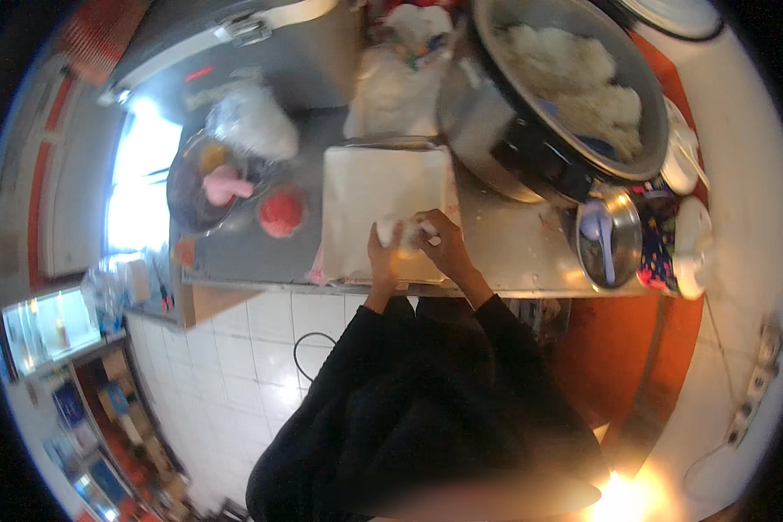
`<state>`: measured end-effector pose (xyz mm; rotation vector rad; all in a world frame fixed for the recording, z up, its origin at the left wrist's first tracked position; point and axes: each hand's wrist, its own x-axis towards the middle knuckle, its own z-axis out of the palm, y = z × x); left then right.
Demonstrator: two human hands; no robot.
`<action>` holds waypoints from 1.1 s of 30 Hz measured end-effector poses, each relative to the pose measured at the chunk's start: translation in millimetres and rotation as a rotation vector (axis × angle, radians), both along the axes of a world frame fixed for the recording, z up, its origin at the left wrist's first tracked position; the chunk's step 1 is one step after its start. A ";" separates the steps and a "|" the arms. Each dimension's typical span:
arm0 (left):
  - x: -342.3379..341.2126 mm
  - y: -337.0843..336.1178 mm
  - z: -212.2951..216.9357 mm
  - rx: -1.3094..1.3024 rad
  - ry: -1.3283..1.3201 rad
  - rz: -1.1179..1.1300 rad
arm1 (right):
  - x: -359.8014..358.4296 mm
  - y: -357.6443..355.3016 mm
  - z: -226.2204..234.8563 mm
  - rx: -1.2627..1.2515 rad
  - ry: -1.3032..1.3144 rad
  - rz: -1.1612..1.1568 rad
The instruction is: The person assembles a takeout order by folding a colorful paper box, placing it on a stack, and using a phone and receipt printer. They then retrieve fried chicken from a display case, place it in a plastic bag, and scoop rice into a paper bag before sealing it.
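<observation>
A stack of white paper sheets (387, 183) lies on the metal counter in front of me. Over its near part, my left hand (385, 255) and my right hand (446, 245) are close together with bent fingers. Between them is a small, pale white thing (386, 231), too blurred to name. My left fingers are closed around it; the right fingers pinch at its other side. To the left of the sheets sits a round pink-red thing (281, 212). Close by, a bowl (183, 196) holds a pink spoon or scoop (224, 185).
A large metal pot (487, 130) of white rice (565, 65) stands at the right back. Near it, a small metal bowl (635, 230) holds a pale lilac spoon (606, 248). A clear plastic bag (257, 122) with white contents lies at the left back. The counter's front edge (531, 293) runs before me.
</observation>
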<state>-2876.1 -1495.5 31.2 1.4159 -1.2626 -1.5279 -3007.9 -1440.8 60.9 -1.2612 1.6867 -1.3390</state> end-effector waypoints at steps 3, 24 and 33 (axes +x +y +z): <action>-12.6 4.6 12.1 0.462 0.646 0.178 | 6.7 26.2 33.8 0.008 -0.384 -0.207; -84.3 40.4 71.0 -0.104 0.164 -0.792 | -103.5 98.5 187.8 0.394 0.401 0.024; -143.8 66.5 10.5 -0.515 -0.457 -0.766 | -284.1 -18.5 270.2 0.488 1.098 0.180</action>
